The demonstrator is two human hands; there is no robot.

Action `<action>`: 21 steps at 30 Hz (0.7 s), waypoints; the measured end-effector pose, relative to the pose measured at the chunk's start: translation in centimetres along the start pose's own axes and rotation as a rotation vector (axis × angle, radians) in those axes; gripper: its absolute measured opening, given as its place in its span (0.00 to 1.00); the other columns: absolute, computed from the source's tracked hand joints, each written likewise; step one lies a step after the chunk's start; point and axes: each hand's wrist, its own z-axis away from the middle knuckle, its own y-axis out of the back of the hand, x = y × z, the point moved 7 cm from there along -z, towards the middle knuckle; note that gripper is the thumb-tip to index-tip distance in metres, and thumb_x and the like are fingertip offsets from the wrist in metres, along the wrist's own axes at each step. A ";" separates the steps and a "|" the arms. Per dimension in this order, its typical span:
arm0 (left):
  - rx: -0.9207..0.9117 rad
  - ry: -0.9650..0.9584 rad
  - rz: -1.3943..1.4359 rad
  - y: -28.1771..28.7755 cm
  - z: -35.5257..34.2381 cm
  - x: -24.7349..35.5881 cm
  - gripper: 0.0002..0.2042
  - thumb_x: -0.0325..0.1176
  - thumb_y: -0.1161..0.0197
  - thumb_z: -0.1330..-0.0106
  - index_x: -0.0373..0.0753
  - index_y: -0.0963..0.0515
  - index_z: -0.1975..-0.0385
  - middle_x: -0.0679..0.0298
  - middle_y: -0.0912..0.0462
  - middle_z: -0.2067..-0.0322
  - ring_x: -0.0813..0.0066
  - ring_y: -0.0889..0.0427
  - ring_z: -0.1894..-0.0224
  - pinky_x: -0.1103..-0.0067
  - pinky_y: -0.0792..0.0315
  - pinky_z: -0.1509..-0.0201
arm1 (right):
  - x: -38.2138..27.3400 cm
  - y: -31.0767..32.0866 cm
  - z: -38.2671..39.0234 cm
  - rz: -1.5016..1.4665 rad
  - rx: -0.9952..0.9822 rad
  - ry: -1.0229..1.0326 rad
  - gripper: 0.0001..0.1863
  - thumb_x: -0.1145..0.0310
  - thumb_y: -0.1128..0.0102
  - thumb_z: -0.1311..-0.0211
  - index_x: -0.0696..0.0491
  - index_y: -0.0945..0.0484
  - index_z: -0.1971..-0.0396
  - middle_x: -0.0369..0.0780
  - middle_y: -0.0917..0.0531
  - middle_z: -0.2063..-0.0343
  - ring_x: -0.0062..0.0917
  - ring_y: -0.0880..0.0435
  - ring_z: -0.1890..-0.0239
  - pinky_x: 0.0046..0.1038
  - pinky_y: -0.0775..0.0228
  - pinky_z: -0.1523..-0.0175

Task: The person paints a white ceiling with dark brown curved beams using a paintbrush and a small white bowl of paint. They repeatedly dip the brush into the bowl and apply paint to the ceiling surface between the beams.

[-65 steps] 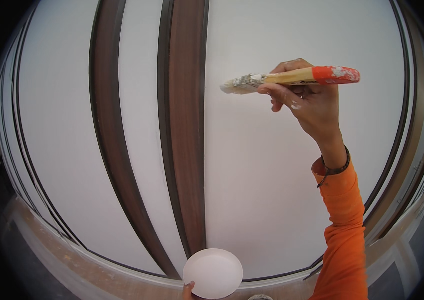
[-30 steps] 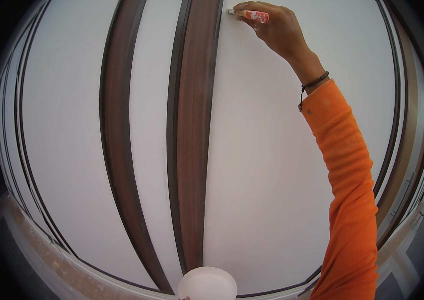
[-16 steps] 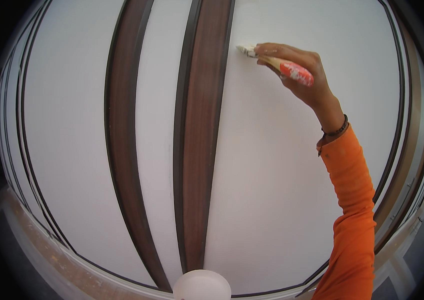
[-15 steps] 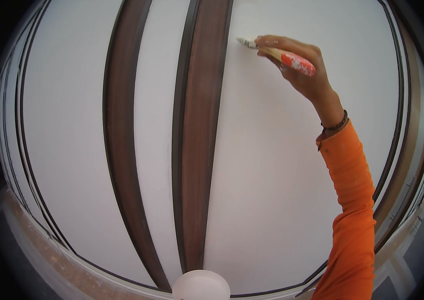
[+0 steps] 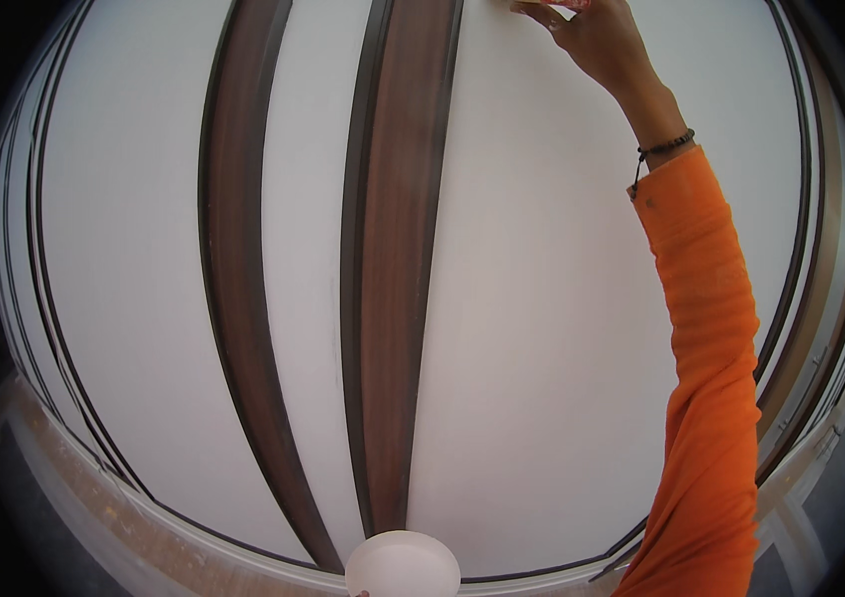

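Observation:
At the top edge, my right hand (image 5: 597,40) is closed on a paintbrush (image 5: 567,4) with a red, paint-spotted handle end; its bristles are out of view. It is up against the white wall panel (image 5: 522,279), just right of a dark-edged brown wood strip (image 5: 405,249); whether the bristles touch cannot be seen. An orange sleeve and dark bracelet are on that arm. At the lower edge, a fingertip of my left hand (image 5: 363,594) grips the rim of a round white plate (image 5: 403,562); the rest of that hand is hidden.
A second brown strip (image 5: 233,249) runs down the left, with white panels beside it. Several dark moulding lines (image 5: 799,199) curve along both sides. A pale skirting and a dusty, stained floor edge (image 5: 94,478) curve along the bottom.
My right hand with the brush dropped from the top about half a second ago and has since moved back up, partly out of frame. The plate sits lower in view than at first.

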 end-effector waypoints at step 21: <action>0.012 0.024 -0.032 -0.2 1.5 1.5 0.30 0.45 0.40 0.29 0.36 0.34 0.31 0.52 0.26 0.35 0.56 0.24 0.35 0.58 0.19 0.43 | -12.7 -1.5 12.8 -0.124 -0.215 0.031 0.12 0.78 0.31 0.45 0.49 0.17 0.61 0.32 0.10 0.59 0.24 0.13 0.71 0.23 0.28 0.75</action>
